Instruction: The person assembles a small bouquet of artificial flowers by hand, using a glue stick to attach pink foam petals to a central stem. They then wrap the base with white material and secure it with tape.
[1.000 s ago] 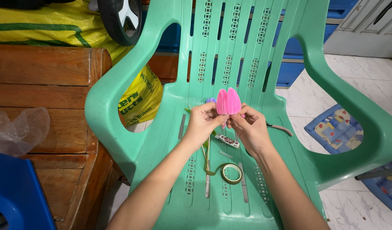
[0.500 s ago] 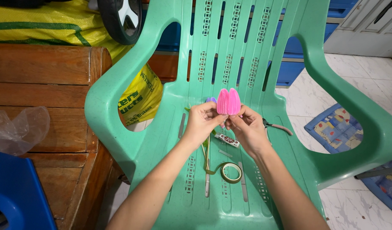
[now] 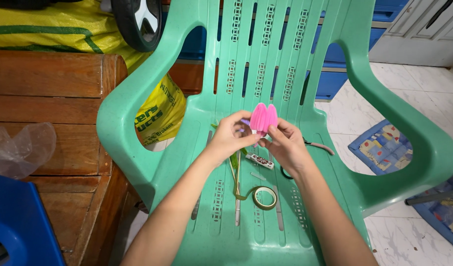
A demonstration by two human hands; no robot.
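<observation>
1. Here, both hands meet over the seat of the green chair [image 3: 138, 118], pinching a pink flower bud [image 3: 263, 118] between them.
2. The left hand [image 3: 226, 140] has fingers curled shut on the bud's base from 9 o'clock; the right hand [image 3: 285, 148] grips it likewise from 3 o'clock.
3. The bud stands upright, long axis running 6 to 12 o'clock, tips up; both hands sit equally near its lower end.
4. Below the hands, toward 6 o'clock, lie a roll of tape [image 3: 264, 197], a small tube [image 3: 259, 161] and green stems [image 3: 235, 167]; scissors [image 3: 319, 146] rest at 3 o'clock.
</observation>
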